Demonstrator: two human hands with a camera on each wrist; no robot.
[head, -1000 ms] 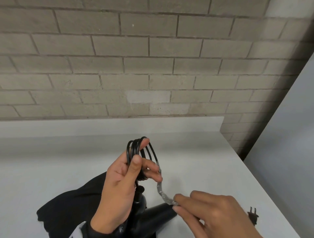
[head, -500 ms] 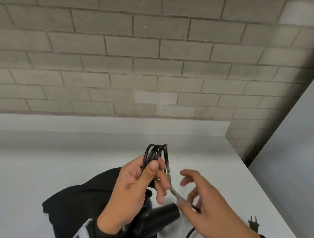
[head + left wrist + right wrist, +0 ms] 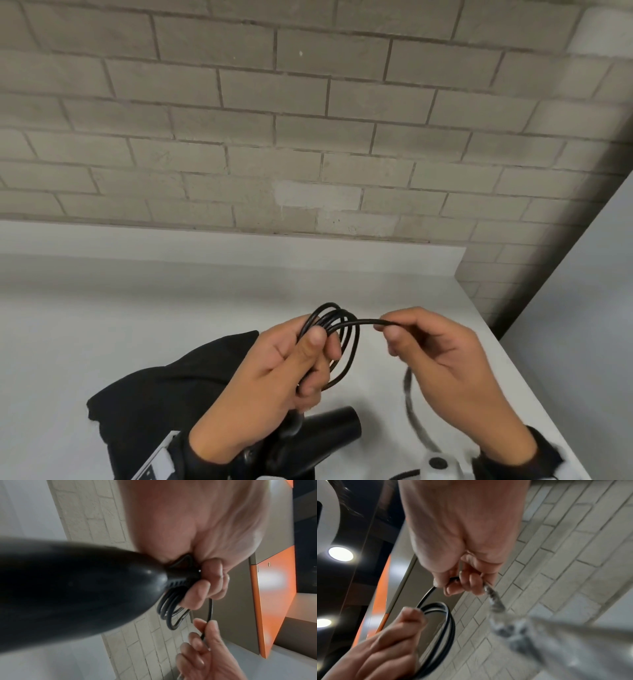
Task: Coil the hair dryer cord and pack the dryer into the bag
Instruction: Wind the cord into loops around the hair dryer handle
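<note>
Several loops of black cord are gripped in the left hand, thumb pressed over the bundle and fingers curled round it, above the white counter. A free stretch of the cord is pinched between thumb and fingertips of the right hand, just beside the coil; from there the cord is seen hanging blurred toward the counter. The black hair dryer is held under the left hand, nozzle pointed right. The black bag is laid flat on the counter beneath the left forearm, by a brick wall.
</note>
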